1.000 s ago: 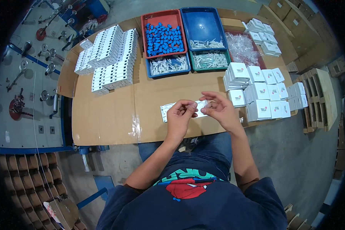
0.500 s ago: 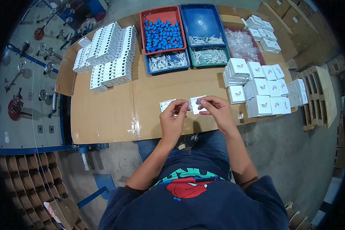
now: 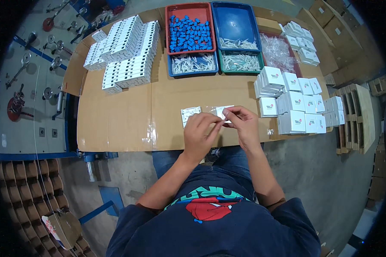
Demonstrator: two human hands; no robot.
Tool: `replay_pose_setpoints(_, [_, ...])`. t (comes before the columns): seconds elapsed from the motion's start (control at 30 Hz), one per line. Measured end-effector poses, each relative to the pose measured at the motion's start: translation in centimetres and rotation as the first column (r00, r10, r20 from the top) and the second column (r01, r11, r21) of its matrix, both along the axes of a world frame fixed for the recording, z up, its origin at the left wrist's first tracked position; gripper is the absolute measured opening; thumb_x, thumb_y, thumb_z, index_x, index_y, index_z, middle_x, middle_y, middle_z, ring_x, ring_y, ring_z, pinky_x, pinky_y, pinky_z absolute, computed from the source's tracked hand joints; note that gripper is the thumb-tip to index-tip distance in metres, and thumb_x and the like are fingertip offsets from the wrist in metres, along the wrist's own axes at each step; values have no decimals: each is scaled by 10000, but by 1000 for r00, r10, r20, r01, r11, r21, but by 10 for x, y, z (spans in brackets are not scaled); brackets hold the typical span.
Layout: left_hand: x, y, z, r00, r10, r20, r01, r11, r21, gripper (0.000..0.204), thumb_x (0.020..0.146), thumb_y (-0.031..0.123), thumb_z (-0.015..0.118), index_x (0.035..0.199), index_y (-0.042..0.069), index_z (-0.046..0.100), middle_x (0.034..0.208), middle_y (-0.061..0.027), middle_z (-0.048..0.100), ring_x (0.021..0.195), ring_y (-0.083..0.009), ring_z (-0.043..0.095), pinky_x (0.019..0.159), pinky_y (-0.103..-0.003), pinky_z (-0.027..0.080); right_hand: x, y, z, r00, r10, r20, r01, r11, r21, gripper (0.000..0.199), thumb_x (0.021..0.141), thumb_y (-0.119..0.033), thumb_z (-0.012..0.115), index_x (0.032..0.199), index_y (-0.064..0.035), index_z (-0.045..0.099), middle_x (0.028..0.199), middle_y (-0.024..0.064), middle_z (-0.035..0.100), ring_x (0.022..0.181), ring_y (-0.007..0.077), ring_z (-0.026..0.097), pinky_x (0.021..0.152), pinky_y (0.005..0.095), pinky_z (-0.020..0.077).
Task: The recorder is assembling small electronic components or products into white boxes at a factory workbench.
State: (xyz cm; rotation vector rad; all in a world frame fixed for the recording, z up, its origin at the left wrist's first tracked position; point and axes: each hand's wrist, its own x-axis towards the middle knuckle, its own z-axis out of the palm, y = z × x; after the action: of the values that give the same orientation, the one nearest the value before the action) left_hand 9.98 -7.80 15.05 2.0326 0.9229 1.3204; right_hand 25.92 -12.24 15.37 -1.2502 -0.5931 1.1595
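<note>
Head view, hands (image 3: 198,132) over cardboard (image 3: 116,115), grey floor (image 3: 298,167)

Wears a dark navy T-shirt (image 3: 248,235), filling the bottom centre of the frame, with short sleeves (image 3: 297,218) ending near the elbows. Carries across the front an arc of green block lettering (image 3: 210,190) over a rounded red print (image 3: 206,210) with white and small blue details. Shows blue jeans (image 3: 240,167) at lower centre. Leaves left hand (image 3: 199,130) and right hand (image 3: 246,129) bare.
</note>
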Motion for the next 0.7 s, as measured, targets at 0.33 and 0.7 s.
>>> replay_pose_setpoints(0.33, [3, 3, -3, 998, -49, -43, 44, 993, -110, 136, 850, 129, 777, 944, 65, 704, 909, -64, 708, 834, -247, 667, 752, -365, 483, -2, -3, 2, 995, 69, -78, -74, 995, -66, 146, 972, -133, 708, 1043, -21, 768, 922, 52, 742, 830, 120, 697, 729, 279, 591])
replay_pose_setpoints(0.7, [5, -2, -11, 997, -71, 36, 80, 939, -334, 111, 882, 85, 716, 956, 15, 671, 911, -103, 702, 837, -251, 685, 728, -353, 498, -2, -3, -7, 979, 67, 191, -62, 998, -33, 129, 940, -102, 736, 1021, -4, 761, 890, 35, 726, 790, 84, 642, 681, 240, 560])
